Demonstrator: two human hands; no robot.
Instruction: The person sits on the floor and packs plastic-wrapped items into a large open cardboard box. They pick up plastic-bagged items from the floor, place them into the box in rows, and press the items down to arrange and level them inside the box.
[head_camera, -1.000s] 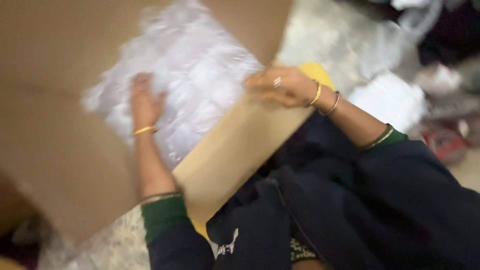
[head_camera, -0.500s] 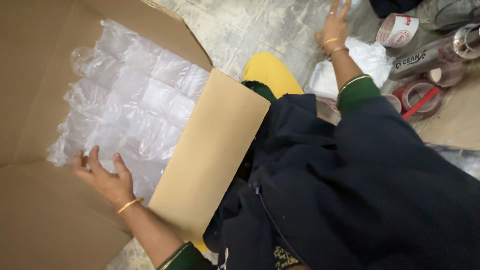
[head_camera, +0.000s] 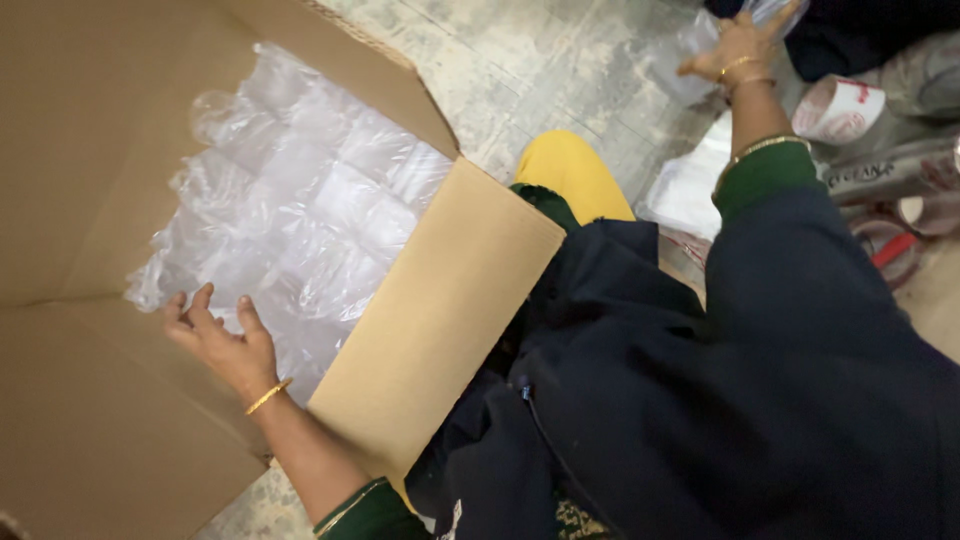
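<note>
Clear bubble wrap lies inside the open cardboard box; the left hand rests on its near edge, fingers spread and released. A box flap stands just right of those fingers. The right hand reaches far out to a plastic bag on the floor, fingers loose around it; whether they grip is unclear. Tape rolls lie beside it, partly cut off.
</note>
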